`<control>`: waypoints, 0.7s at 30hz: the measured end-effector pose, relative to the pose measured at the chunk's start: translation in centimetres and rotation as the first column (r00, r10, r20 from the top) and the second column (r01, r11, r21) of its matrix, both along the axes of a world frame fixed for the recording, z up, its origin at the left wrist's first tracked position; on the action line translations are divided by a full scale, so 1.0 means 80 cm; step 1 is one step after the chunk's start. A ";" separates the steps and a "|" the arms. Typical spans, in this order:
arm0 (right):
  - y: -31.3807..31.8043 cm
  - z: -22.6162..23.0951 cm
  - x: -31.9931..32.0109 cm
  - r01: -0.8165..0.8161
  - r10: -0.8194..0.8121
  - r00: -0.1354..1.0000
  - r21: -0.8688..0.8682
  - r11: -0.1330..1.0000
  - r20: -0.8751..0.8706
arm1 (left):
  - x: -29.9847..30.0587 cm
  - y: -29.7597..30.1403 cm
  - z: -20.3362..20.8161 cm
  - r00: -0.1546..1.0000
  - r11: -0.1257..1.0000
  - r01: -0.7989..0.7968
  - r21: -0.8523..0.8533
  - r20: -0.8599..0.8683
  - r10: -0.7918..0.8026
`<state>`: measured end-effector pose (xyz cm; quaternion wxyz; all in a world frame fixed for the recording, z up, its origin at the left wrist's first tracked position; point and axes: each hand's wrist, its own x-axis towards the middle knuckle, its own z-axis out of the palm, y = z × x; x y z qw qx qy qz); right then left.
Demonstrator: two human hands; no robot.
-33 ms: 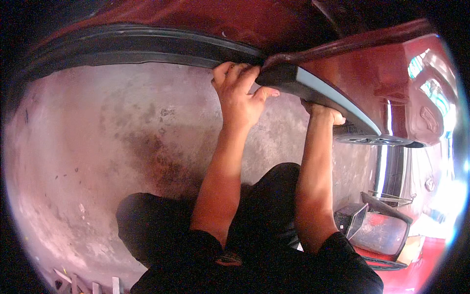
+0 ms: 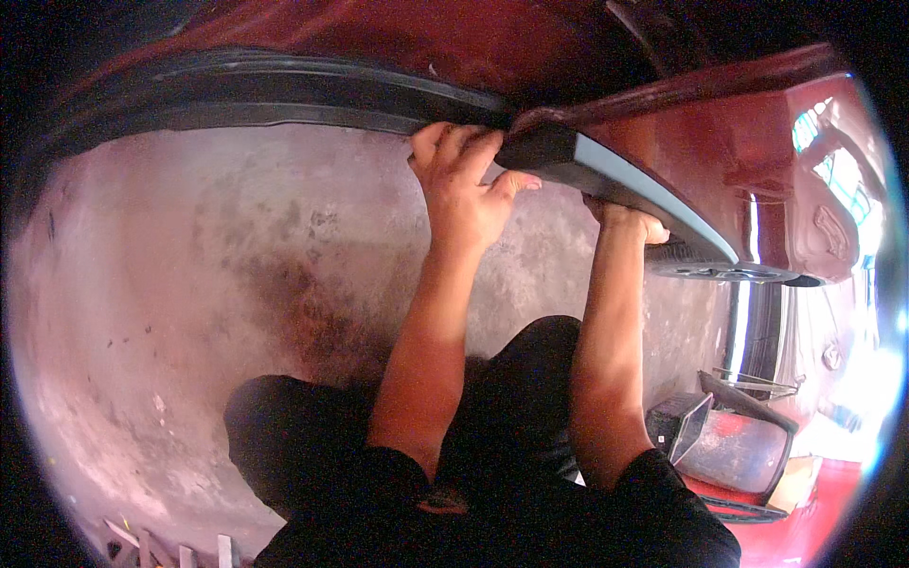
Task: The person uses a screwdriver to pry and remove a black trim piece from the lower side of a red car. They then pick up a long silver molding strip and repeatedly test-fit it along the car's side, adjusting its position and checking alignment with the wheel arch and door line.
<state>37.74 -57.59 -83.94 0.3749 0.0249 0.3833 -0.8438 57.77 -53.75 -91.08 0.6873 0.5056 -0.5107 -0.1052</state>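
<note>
Under a dark red car's open door sill, my left hand (image 2: 462, 185) presses its fingers against the lower edge of the black sill trim (image 2: 312, 99). Its thumb sticks out to the right, apart from the fingers, near the end of a black and grey door moulding (image 2: 620, 170). This moulding runs along the bottom of the red door (image 2: 701, 170). My right hand (image 2: 632, 220) reaches up underneath the moulding, its wrist bent and most of its fingers hidden behind it. What those fingers touch cannot be seen.
A car wheel (image 2: 701, 268) shows below the door's far end. To the lower right stands a worn metal box-like object (image 2: 734, 450) with a black frame. Several grey strips (image 2: 224, 551) lie at the lower left on the stained concrete floor (image 2: 189, 265).
</note>
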 end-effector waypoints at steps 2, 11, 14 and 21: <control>-0.009 -0.003 -0.013 -0.011 0.011 1.000 0.013 1.000 -0.023 | -0.002 -0.004 0.002 1.000 1.000 -0.005 -0.024 0.026 0.006; -0.006 -0.029 -0.060 0.022 -0.020 1.000 0.266 0.964 -0.012 | -0.017 -0.024 0.005 0.992 0.999 -0.032 -0.035 0.121 0.036; -0.004 -0.052 -0.135 -0.026 0.002 0.994 0.228 0.973 0.105 | -0.035 -0.021 0.008 0.994 1.000 -0.006 -0.030 0.108 0.009; -0.004 -0.028 -0.176 -0.124 0.100 0.989 -0.238 0.963 -0.111 | -0.032 0.002 0.012 0.991 0.998 -0.062 0.010 0.120 0.061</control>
